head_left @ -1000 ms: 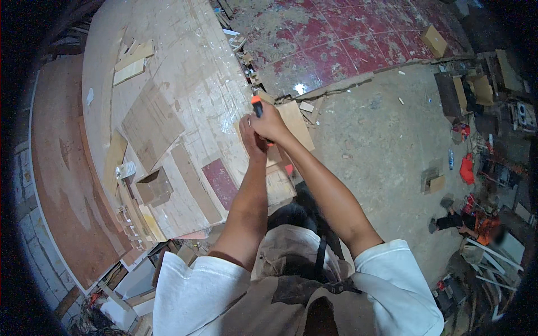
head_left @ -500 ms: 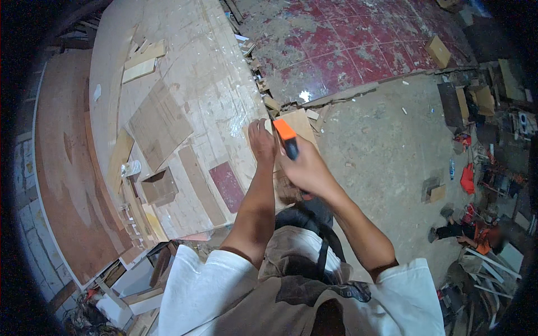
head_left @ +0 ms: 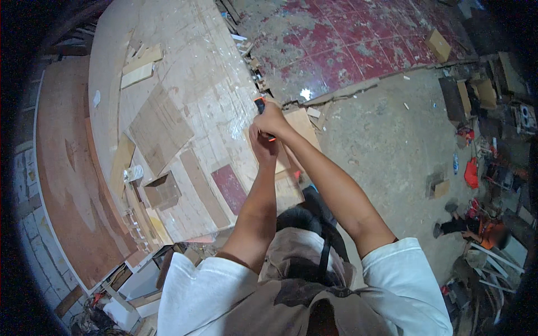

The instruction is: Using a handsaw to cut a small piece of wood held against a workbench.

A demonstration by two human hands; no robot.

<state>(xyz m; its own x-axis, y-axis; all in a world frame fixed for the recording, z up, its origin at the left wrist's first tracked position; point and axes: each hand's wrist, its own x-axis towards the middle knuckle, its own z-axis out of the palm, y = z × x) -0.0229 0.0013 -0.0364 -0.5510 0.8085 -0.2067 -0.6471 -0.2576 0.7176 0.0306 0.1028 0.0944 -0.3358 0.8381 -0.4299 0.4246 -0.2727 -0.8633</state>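
Observation:
My right hand [head_left: 271, 120] is closed round the black-and-orange handle of a hand tool [head_left: 259, 104]. The handle shows above and below the fist; its working end is hidden, so its kind is unclear. My left hand [head_left: 263, 148] rests just below, at the edge of the worktable [head_left: 216, 73], on or beside a pale wooden board [head_left: 284, 162]. The right hand covers the left fingers in part, and their grip does not show. More pale board [head_left: 302, 124] sticks out past the table edge beside my right forearm.
On the table lie a square plywood sheet [head_left: 161, 127], a dark red panel [head_left: 229, 188], an open box [head_left: 162, 190] and a clear plastic cup [head_left: 133, 173]. Scraps [head_left: 259, 78] line the far edge. A person in orange [head_left: 486, 231] sits at the right among piled goods.
My right hand has moved left and away from me with the tool, whose handle has turned. It now overlaps my left hand, which stays about where it was.

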